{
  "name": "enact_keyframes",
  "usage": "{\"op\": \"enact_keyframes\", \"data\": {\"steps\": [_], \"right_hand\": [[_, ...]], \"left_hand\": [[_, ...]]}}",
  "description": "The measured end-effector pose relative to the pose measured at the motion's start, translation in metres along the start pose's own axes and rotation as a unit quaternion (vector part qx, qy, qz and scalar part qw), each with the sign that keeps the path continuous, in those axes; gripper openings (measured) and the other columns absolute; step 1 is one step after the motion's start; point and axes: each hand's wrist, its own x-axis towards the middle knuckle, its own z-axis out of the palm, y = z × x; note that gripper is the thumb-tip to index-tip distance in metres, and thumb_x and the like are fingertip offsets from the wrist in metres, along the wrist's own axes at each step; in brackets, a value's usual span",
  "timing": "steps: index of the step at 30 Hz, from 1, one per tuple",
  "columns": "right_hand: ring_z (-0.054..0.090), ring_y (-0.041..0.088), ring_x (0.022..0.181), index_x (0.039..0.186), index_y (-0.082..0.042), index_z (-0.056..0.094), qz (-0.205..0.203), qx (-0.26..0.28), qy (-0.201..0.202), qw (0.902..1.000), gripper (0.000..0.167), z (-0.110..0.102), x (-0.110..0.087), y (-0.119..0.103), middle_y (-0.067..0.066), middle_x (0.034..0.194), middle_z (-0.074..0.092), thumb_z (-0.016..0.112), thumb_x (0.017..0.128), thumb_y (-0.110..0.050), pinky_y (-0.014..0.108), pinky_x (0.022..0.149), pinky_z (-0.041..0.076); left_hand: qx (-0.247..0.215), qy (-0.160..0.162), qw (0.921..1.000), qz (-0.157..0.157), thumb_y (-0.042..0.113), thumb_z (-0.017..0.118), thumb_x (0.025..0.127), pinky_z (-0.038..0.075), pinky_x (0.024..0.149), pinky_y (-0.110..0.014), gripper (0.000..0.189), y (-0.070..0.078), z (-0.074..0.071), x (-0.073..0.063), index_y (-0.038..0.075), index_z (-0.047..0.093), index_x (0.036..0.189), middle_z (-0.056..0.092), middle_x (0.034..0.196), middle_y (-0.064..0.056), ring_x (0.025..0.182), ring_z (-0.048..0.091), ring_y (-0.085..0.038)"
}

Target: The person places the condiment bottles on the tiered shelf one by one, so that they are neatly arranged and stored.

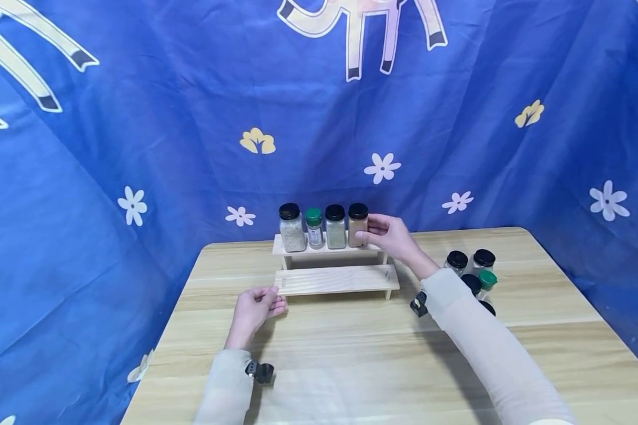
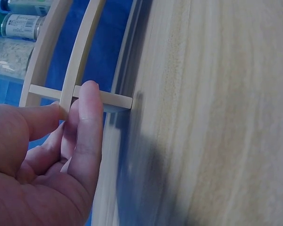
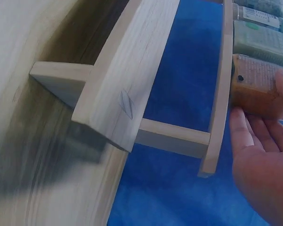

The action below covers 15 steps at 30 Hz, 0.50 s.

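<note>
A two-tier wooden rack (image 1: 336,281) stands toward the back of the table. My left hand (image 1: 254,308) pinches the left end of its lower shelf between thumb and fingers, as the left wrist view shows. On the upper shelf, my right hand (image 1: 394,237) holds a black-capped spice jar (image 1: 357,226) with brown contents, thumb in front. This jar is upright at the right end of the row. To its left stand a jar of pale green contents (image 1: 335,234), a smaller green-capped jar (image 1: 314,231) and a larger jar of pale, flaky contents (image 1: 292,234).
Several more jars, with black caps (image 1: 457,260) and a green cap (image 1: 487,279), stand on the table (image 1: 340,360) at the right, partly hidden behind my right sleeve (image 1: 478,336). A blue patterned cloth (image 1: 308,159) hangs behind the table and along both sides.
</note>
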Motion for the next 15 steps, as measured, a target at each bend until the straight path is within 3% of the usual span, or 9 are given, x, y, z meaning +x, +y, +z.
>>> {"op": "enact_keyframes", "data": {"steps": [6,11,15], "right_hand": [[0.061,0.042,0.135,0.145,0.007,0.056,-0.016,0.033,-0.01,0.9993,0.057,-0.018,-0.01,-0.009,0.027,0.146,0.061,0.079,0.094,-0.005,0.024,0.104,0.061],[0.061,0.042,0.136,0.146,0.003,0.056,-0.024,0.018,0.005,0.9995,0.057,-0.048,-0.021,-0.012,0.027,0.147,0.06,0.079,0.095,-0.009,0.017,0.1,0.061],[0.07,0.025,0.127,0.145,0.0,0.058,-0.012,0.004,0.034,0.9993,0.055,-0.075,-0.034,-0.009,0.025,0.146,0.062,0.079,0.096,-0.015,0.013,0.099,0.06]], "left_hand": [[0.006,0.003,1.0,0.002,0.015,0.059,0.109,0.071,0.08,-0.026,0.038,-0.003,0.001,0.003,-0.015,0.058,0.132,0.076,0.1,-0.02,0.08,0.078,-0.015],[0.013,-0.002,0.9999,0.006,0.016,0.059,0.109,0.071,0.079,-0.026,0.041,-0.006,-0.002,0.004,-0.015,0.056,0.135,0.077,0.101,-0.021,0.08,0.078,-0.014],[0.015,-0.005,0.9999,0.001,0.017,0.058,0.11,0.07,0.08,-0.027,0.041,-0.008,-0.003,0.006,-0.015,0.056,0.135,0.077,0.103,-0.022,0.081,0.078,-0.014]]}}
